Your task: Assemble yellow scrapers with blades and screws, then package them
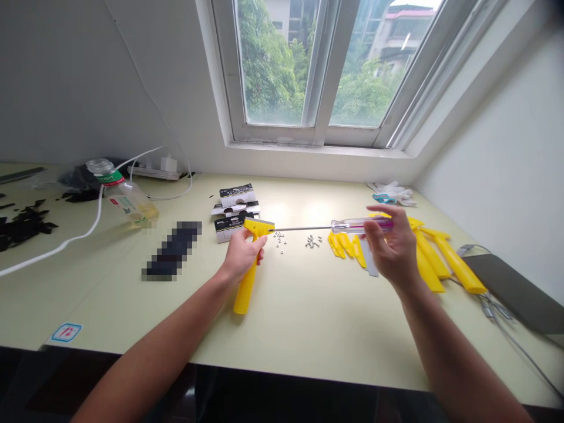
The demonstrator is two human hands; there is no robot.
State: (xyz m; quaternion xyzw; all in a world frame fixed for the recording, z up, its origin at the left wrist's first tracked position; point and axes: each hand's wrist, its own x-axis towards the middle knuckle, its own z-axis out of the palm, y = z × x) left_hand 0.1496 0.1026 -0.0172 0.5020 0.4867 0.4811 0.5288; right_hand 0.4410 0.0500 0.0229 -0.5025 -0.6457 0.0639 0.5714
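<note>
My left hand point(243, 254) is closed around the neck of a yellow scraper point(247, 289), its handle slanting down toward the table's front edge. A metal blade edge shows along the top of its head. In my right hand point(392, 249) is a screwdriver point(352, 225) with a clear handle, gripped between thumb and fingers. Its long shaft points left, and the tip meets the scraper's head. Small nuts point(279, 238) and several screws point(313, 241) lie on the table between my hands. Yellow plastic pieces point(346, 244) rest beside my right hand, partly hidden by it.
More yellow scraper handles point(458, 264) lie at right, near a dark flat device point(515, 288) and cables. Small black-and-white boxes point(235, 202) stand behind my left hand. A bottle point(132, 202), a blurred dark object point(171, 252) and black scraps point(30, 223) are at left. White gloves point(394, 192) lie at back right.
</note>
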